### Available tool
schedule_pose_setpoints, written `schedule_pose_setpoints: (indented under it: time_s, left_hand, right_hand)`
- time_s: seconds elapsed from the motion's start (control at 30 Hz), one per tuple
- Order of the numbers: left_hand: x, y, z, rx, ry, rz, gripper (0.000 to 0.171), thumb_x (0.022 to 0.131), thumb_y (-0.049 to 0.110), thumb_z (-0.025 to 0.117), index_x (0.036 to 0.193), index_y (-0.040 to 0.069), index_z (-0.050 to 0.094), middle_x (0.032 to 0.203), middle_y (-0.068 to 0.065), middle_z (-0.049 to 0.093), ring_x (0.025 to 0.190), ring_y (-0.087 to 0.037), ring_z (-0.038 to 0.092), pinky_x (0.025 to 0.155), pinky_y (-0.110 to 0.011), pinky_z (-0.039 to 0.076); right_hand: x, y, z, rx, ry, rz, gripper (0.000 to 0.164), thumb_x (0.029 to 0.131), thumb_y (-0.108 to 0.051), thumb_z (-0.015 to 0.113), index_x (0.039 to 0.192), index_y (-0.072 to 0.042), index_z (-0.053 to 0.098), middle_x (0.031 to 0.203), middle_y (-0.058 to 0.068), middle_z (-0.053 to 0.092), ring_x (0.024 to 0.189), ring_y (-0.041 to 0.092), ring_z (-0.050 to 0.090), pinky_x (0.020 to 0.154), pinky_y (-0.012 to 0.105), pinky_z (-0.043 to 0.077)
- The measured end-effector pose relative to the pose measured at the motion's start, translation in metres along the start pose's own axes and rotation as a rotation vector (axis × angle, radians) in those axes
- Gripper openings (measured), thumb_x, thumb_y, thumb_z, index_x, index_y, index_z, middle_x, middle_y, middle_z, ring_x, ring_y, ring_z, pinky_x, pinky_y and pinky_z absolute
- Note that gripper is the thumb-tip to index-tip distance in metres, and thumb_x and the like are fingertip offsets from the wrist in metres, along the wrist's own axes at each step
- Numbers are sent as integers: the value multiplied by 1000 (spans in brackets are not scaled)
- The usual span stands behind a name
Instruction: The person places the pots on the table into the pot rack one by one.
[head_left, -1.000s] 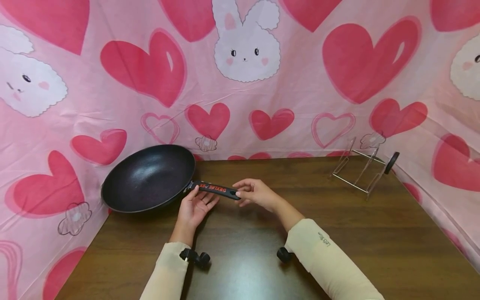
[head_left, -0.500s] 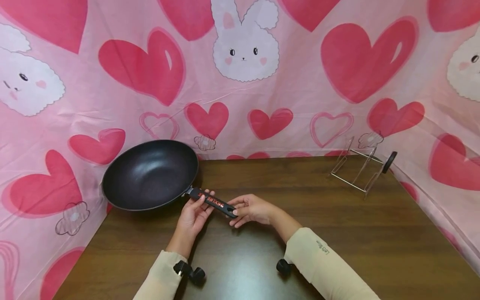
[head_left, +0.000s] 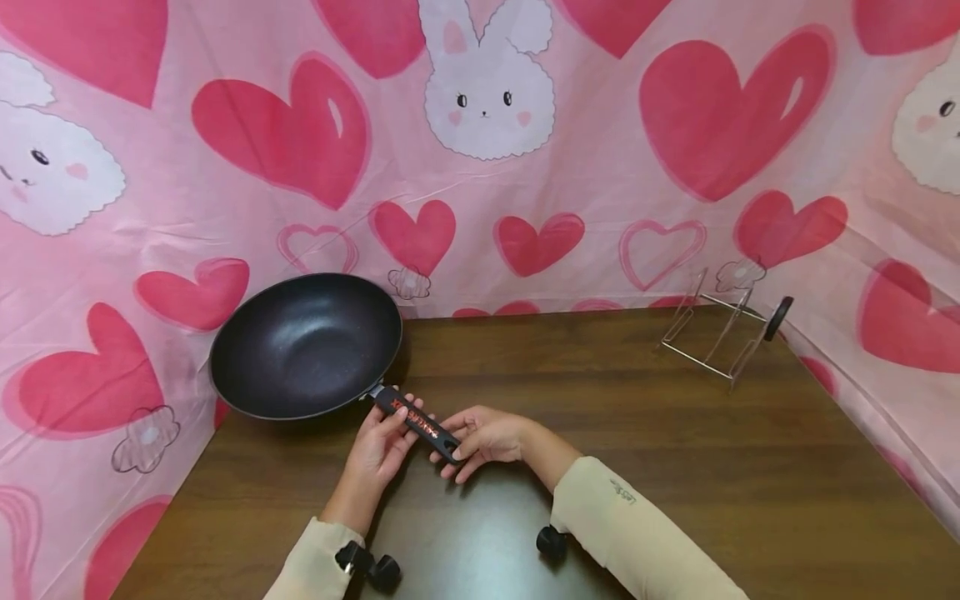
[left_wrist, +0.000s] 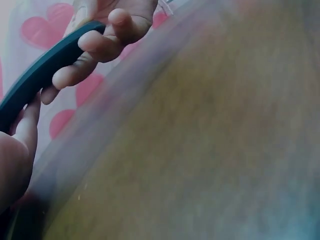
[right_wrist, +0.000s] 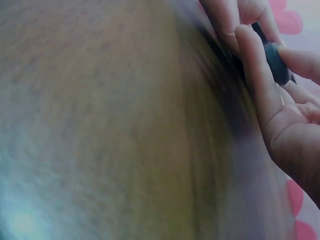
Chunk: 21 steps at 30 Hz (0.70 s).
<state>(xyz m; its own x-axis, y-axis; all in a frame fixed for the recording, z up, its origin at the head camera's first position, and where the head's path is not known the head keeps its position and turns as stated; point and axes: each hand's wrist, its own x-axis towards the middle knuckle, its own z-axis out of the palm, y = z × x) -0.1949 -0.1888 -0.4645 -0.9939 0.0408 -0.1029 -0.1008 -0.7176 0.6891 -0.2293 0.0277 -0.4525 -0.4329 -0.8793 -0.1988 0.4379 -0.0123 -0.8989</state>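
A black wok is at the left of the table in the head view, its hollow side facing up and toward me. Its black handle, with orange lettering, slants down to the right. My left hand holds the handle near its middle, thumb on top and fingers underneath. At the free end, my right hand pinches the handle between thumb and fingers. In the right wrist view the handle's dark end sits between those fingers. Whether the wok's underside touches the table is hidden.
A wire rack with a black round part stands at the back right of the brown wooden table. Pink cloth printed with hearts and rabbits hangs behind the table and along its sides.
The wok's handle has swung toward me and down, both hands moving with it. The wok's bowl has shifted slightly right and up in view. The left fingers now wrap the handle more closely.
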Motion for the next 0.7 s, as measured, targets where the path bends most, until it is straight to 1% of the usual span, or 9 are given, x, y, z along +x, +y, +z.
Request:
schedule_pose_setpoints:
  time_s: [0.13, 0.23, 0.33, 0.53, 0.7]
  left_hand:
    - [-5, 2, -6, 59, -27, 8, 43, 96, -13, 41, 135, 4, 32, 109, -7, 55, 99, -19, 63, 87, -46, 54]
    - [-9, 2, -9, 92, -47, 11, 46, 96, -15, 38, 137, 3, 28, 110, -7, 54, 99, -17, 62, 87, -46, 54]
    - [-14, 3, -9, 110, -70, 19, 45, 97, -16, 37, 136, 5, 29, 109, -7, 55, 100, -17, 63, 87, -44, 54]
    - [-26, 2, -1, 96, -102, 44, 40, 98, -12, 42, 130, 11, 37, 110, -6, 57, 102, -18, 64, 87, -42, 54]
    - [-36, 0, 7, 111, -135, 45, 41, 99, -9, 41, 134, 10, 33, 113, -5, 58, 105, -18, 64, 89, -41, 53]
  right_hand:
    - [4, 7, 3, -1, -53, 4, 52, 90, 15, 50, 141, 9, 40, 114, 21, 65, 89, 28, 70, 83, 48, 55]
    - [5, 11, 4, -3, -63, 8, 52, 90, 15, 51, 141, 7, 42, 114, 21, 64, 89, 28, 69, 85, 49, 54]
    - [2, 12, 5, -15, -73, 14, 54, 89, 16, 52, 141, 6, 43, 113, 21, 65, 89, 28, 70, 85, 48, 54]
    - [-10, 8, 6, -52, -125, -27, 54, 88, 13, 53, 141, 7, 43, 114, 19, 66, 89, 27, 70, 85, 46, 55]
    - [-21, 11, 11, -38, -192, -64, 56, 90, 7, 56, 144, 5, 39, 114, 15, 65, 92, 25, 69, 84, 43, 55]
